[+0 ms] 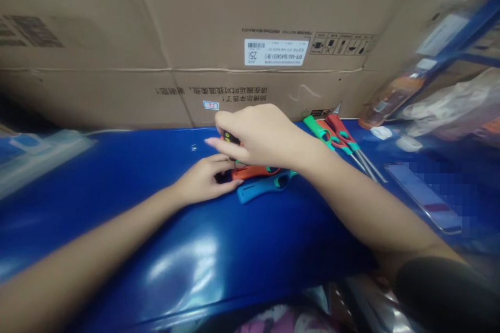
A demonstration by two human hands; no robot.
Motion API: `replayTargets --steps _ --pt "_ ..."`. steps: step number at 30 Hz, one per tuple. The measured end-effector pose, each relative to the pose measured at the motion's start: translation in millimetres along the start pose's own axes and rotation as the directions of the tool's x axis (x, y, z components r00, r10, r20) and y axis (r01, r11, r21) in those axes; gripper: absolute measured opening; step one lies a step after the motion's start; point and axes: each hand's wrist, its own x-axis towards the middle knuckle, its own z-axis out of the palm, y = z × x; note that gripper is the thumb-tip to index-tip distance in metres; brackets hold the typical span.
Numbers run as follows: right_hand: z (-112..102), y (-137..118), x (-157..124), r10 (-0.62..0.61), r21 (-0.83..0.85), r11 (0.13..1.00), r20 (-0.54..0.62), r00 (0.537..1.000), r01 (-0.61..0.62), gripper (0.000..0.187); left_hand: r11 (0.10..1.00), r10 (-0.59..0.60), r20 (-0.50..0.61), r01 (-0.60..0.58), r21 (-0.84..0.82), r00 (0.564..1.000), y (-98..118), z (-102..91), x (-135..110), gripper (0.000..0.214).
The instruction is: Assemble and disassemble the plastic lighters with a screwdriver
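Bottle [390,99] with amber contents by carton [117,99], right grip [260,135] closed round dark-handled tool [231,138], orange lighter [253,171] below, left grip [201,179] pinching its end

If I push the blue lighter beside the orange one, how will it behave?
The blue lighter is probably stiff, since its handle looks like moulded plastic. It seems unlikely to roll far, given its long, bulky shape with a trigger opening. It may slide easily, though, because the tabletop under it looks glossy.
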Motion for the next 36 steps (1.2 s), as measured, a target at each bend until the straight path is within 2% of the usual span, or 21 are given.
replayTargets --steps 2,7,12,16,20,24,27,29,32,36 --pt "-1 1 -1 0.001 0.023 1.000 0.004 1.000 -0.001 0.027 1.000 0.012 -0.002 -0.012 -0.012 1.000 1 -0.6 0 0.026" --pt "-1 7 -1 0.026 0.063 0.998 -0.008 1.000 -0.026 0.030 0.999 0.017 0.008 -0.017 -0.044 1.000 3 -1.6 0 0.029" --pt "5 19 0 -0.089 0.231 0.968 -0.035 0.995 0.095 0.025 0.999 -0.023 0.007 0.024 -0.030 1.000 4 -2.3 -1 0.030" --pt "7 25 0 -0.058 0.197 0.978 -0.051 0.997 0.067 0.028 0.999 -0.018 0.006 0.018 -0.028 1.000 4 -2.7 -1 0.033" --pt "6 22 -1 -0.084 0.232 0.969 -0.034 0.996 0.089 0.023 0.999 0.017 -0.016 -0.018 -0.033 1.000 3 -2.3 0 0.029" --pt "7 19 -1 -0.051 0.166 0.984 -0.067 0.996 0.061 0.027 1.000 -0.001 -0.001 0.001 -0.025 1.000 2 -1.6 -1 0.028" --pt "7 17 -2 -0.101 0.217 0.969 -0.085 0.991 0.117 0.020 1.000 -0.004 -0.010 0.004 -0.004 1.000 1 -1.0 -2 0.023" --pt "7 16 -2 -0.117 0.237 0.963 -0.075 0.990 0.132 0.022 1.000 0.024 -0.026 -0.023 0.001 0.999 1 -0.7 -2 0.021" --pt "5 15 -2 -0.049 0.169 0.984 -0.056 0.997 0.058 0.025 0.999 0.034 -0.020 -0.034 0.000 0.999 1 -0.6 -2 0.024" --pt "5 15 -2 -0.046 0.145 0.988 -0.041 0.998 0.052 0.029 1.000 -0.002 -0.021 0.003 0.020 1.000 3 -1.1 -2 0.019"
